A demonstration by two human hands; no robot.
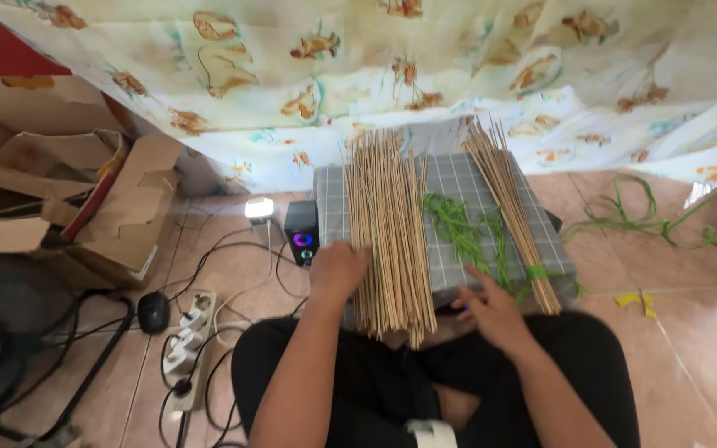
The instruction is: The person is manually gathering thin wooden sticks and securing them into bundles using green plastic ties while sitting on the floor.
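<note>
Landmark: grey checked cushion [458,187] on the tiled floor, in front of the seated person's knees.

Loose sticks [387,228] lie lengthwise on the cushion's left half, near ends overhanging its front edge. Left hand [338,270] rests on the pile's left edge near the front; fingers curled over the sticks, touching rather than clasping. Right hand [491,311] at the cushion's front edge, fingers spread flat, holding nothing. Green strips [462,228] lie mid-cushion, just beyond that hand. A tied bundle [512,207] slants along the cushion's right side, bound with green at its near end. Left of the cushion: small speaker [301,232], power strip [188,344], cardboard boxes [68,199]. Behind it: patterned cloth [458,66].
</note>
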